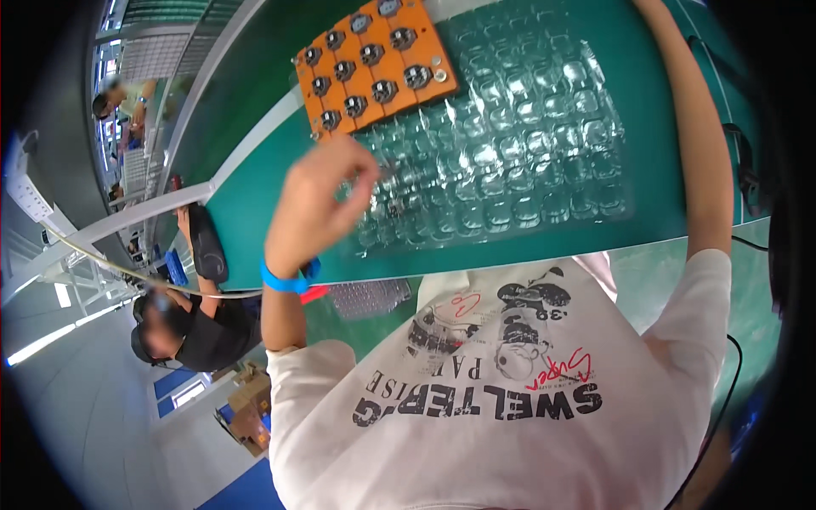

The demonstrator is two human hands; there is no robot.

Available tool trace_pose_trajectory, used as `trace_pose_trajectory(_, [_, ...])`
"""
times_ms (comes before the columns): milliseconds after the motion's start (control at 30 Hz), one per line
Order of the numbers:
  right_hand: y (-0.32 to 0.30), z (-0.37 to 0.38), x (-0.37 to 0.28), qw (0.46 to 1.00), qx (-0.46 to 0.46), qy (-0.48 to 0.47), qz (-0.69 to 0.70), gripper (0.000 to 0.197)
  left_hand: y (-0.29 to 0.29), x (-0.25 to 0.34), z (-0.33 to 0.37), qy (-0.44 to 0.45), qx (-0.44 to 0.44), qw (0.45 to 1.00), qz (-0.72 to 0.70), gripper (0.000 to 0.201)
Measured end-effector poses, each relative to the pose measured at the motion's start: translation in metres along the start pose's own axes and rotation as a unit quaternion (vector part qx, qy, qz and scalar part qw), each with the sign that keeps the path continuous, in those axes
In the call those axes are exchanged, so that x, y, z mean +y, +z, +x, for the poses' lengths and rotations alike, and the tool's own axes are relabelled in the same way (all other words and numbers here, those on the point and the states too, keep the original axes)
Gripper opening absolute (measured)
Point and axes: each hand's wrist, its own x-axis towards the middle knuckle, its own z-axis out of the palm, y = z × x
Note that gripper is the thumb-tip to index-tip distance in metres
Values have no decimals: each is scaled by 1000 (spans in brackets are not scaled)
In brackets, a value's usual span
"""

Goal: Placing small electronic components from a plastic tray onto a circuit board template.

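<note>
My left hand [321, 200], a blue band at its wrist, hovers over the left end of a clear plastic tray [518, 144] with rows of pockets. Its fingers are curled in toward the thumb; whatever they may hold is hidden. A couple of small dark parts [395, 206] sit in pockets beside it. Just beyond the hand lies an orange plate [364, 81] bearing several small black-and-silver round parts in rows. My right forearm [701, 144] stretches away along the tray's right side, and its hand is beyond the upper edge of the picture.
Everything lies on a green worktop [255, 200] with a pale front edge. Dark straps or cables [746, 166] run at the far right. At left, a person in black [217, 340] reaches onto the bench near a dark object [206, 246]. A pale cable [127, 270] crosses there.
</note>
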Motion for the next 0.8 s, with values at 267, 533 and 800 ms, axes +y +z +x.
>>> trace_pose_trajectory(267, [-5, -3, -12, 1000, -13, 5, 20, 14, -25, -94, 113, 61, 204, 974, 83, 6])
trace_pose_trajectory(533, [12, 1, -22, 999, -15, 6, 38, 15, -12, -122, 116, 68, 153, 973, 160, 5])
trace_pose_trajectory(800, [5, -2, -16, 1000, -20, -1, 7, 19, -12, -108, 126, 85, 100, 933, 335, 6])
